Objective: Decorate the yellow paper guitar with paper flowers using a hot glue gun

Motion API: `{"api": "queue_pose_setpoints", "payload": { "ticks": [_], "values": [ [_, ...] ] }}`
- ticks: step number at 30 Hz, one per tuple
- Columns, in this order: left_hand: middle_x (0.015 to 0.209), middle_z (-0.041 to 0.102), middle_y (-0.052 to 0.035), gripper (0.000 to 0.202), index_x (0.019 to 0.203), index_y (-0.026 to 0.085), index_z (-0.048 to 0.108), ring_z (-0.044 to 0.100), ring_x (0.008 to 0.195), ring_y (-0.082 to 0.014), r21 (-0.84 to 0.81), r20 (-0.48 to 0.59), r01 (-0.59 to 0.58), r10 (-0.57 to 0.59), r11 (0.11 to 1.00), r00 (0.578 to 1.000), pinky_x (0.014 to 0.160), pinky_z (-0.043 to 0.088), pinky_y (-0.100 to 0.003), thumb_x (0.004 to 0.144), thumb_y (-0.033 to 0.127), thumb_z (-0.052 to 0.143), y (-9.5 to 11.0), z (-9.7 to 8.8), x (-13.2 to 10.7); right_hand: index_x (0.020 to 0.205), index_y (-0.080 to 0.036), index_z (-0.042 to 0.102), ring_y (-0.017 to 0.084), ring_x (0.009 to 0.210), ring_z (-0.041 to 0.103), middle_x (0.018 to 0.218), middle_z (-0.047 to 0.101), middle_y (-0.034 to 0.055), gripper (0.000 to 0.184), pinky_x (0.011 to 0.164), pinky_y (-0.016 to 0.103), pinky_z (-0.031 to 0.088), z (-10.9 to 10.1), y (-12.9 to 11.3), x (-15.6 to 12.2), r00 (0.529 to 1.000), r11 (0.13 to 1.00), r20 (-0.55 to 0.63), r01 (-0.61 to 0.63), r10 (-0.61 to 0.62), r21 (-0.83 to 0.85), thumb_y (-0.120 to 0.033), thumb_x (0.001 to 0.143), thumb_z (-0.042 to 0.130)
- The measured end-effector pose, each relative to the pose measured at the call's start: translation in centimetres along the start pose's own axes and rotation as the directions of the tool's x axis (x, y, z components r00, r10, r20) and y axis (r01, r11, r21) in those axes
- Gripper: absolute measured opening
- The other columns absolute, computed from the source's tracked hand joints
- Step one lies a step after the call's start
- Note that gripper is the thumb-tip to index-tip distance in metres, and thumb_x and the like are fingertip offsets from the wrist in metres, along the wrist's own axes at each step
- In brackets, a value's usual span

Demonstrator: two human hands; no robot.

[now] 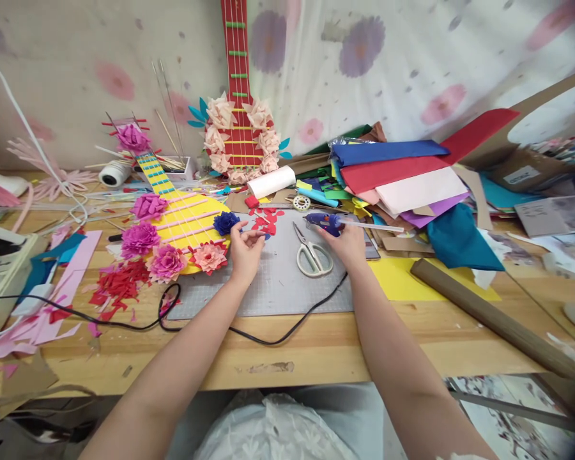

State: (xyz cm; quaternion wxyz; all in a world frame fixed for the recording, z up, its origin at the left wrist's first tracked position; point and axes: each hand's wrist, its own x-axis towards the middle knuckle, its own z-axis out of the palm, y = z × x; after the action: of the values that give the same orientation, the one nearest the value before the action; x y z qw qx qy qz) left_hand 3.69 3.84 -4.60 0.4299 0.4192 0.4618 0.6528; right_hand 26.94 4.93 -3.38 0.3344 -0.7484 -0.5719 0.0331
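Note:
My right hand (349, 246) is closed round a blue glue gun (326, 221), its nozzle pointing left and a clear glue stick (376, 226) jutting out behind. Between the closed fingertips of my left hand (247, 251) shows a small dark blue paper piece (267, 236), partly hidden by the fingers. Just left of that hand is a dark blue paper flower (226, 223) at the edge of a yellow paper lute (191, 220), which bears pink and magenta paper flowers (140, 240). Scissors (314, 255) lie between my hands on a grey cutting mat (273, 291). Red paper petals (267, 220) are scattered behind them.
A red lute (239, 131) with cream flowers leans against the curtain. Coloured paper (412, 172) piles up at the back right, near a brown roll (489, 316). A black cord (278, 340) loops across the front of the mat. Red scraps (119, 284) lie left.

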Motion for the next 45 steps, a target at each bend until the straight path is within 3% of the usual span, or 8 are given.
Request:
{"api": "queue_pose_setpoints", "payload": {
  "ticks": [4, 7, 11, 20, 26, 33, 38, 45],
  "values": [
    [0.078, 0.062, 0.0022, 0.042, 0.099, 0.022, 0.040, 0.064, 0.076, -0.0115, -0.158, -0.095, 0.140, -0.156, 0.977, 0.983, 0.072, 0.051, -0.027, 0.066, 0.011, 0.065, 0.8, 0.9, 0.0, 0.063, -0.022, 0.048, 0.023, 0.073, 0.055, 0.069, 0.060, 0.0062, 0.038, 0.066, 0.034, 0.040, -2.7, -1.0, -0.7, 0.979, 0.998, 0.198, -0.048, 0.055, -0.036, -0.056, 0.062, 0.066],
    [0.080, 0.064, 0.0009, 0.032, 0.090, 0.021, 0.044, 0.063, 0.076, -0.0092, -0.325, -0.112, 0.340, -0.393, 0.882, 0.913, 0.071, 0.050, -0.023, 0.068, 0.008, 0.064, 1.3, 1.7, -0.3, 0.062, -0.022, 0.048, 0.017, 0.061, 0.052, 0.062, 0.057, 0.0011, 0.037, 0.060, 0.030, 0.038, -2.3, -3.3, -1.8, 0.900, 0.968, 0.435, -0.073, -0.040, 0.241, -0.055, 0.061, 0.066],
    [0.077, 0.064, -0.0006, 0.018, 0.080, 0.019, 0.050, 0.060, 0.066, -0.0070, -0.468, -0.107, 0.489, -0.596, 0.736, 0.796, 0.058, 0.047, -0.018, 0.073, 0.008, 0.062, 1.6, 2.8, -0.9, 0.076, -0.021, 0.054, 0.015, 0.071, 0.056, 0.079, 0.062, 0.0016, 0.038, 0.064, 0.027, 0.042, 0.8, -7.6, -3.6, 0.882, 0.638, 0.455, -0.281, -0.122, 0.717, -0.052, 0.058, 0.067],
    [0.078, 0.064, -0.0020, 0.012, 0.079, 0.018, 0.050, 0.060, 0.067, -0.0087, -0.492, -0.091, 0.466, -0.576, 0.735, 0.812, 0.058, 0.046, -0.021, 0.074, 0.012, 0.060, 1.9, 3.2, -1.0, 0.073, -0.020, 0.055, 0.011, 0.065, 0.055, 0.071, 0.059, -0.0021, 0.030, 0.064, 0.026, 0.044, 4.6, -11.7, -5.4, 0.852, 0.228, 0.523, -0.511, 0.010, 0.829, -0.039, 0.056, 0.071],
    [0.091, 0.064, -0.0019, 0.035, 0.086, 0.019, 0.049, 0.060, 0.075, -0.0097, -0.215, -0.001, 0.471, -0.482, 0.856, 0.876, 0.061, 0.044, -0.020, 0.058, 0.005, 0.066, 5.5, 2.1, -1.7, 0.071, -0.019, 0.053, 0.008, 0.060, 0.055, 0.065, 0.057, -0.0049, 0.029, 0.062, 0.023, 0.045, 5.2, -11.3, -4.4, 0.854, 0.187, 0.509, -0.521, 0.110, 0.833, -0.036, 0.058, 0.072],
    [0.089, 0.062, -0.0017, 0.027, 0.086, 0.019, 0.054, 0.059, 0.084, -0.0144, 0.212, 0.082, 0.036, -0.054, 0.977, 0.995, 0.071, 0.047, -0.027, 0.061, 0.016, 0.065, 11.7, -2.3, 4.5, 0.071, -0.019, 0.051, 0.006, 0.054, 0.055, 0.061, 0.063, -0.0038, 0.025, 0.054, 0.019, 0.042, 5.3, -11.4, -3.7, 0.794, 0.214, 0.607, -0.600, 0.040, 0.771, -0.029, 0.063, 0.072],
    [0.083, 0.062, -0.0024, 0.023, 0.084, 0.018, 0.055, 0.060, 0.085, -0.0171, 0.554, 0.178, -0.048, -0.062, 0.831, 0.982, 0.082, 0.047, -0.035, 0.062, 0.018, 0.063, 12.0, -5.4, 9.6, 0.069, -0.018, 0.050, 0.005, 0.049, 0.053, 0.056, 0.061, -0.0049, 0.022, 0.051, 0.018, 0.041, 5.7, -12.0, -3.5, 0.744, 0.327, 0.666, -0.617, -0.051, 0.715, -0.023, 0.065, 0.071],
    [0.099, 0.065, -0.0073, 0.034, 0.094, 0.018, 0.059, 0.061, 0.094, -0.0233, 0.799, 0.503, -0.336, -0.248, 0.499, 0.828, 0.088, 0.047, -0.041, 0.063, 0.034, 0.062, 10.3, -7.8, 12.1, 0.072, -0.018, 0.049, 0.005, 0.046, 0.052, 0.055, 0.059, -0.0053, 0.017, 0.049, 0.018, 0.040, 5.1, -11.7, -3.1, 0.715, 0.433, 0.695, -0.606, -0.073, 0.668, -0.014, 0.069, 0.066]
  ]
}}
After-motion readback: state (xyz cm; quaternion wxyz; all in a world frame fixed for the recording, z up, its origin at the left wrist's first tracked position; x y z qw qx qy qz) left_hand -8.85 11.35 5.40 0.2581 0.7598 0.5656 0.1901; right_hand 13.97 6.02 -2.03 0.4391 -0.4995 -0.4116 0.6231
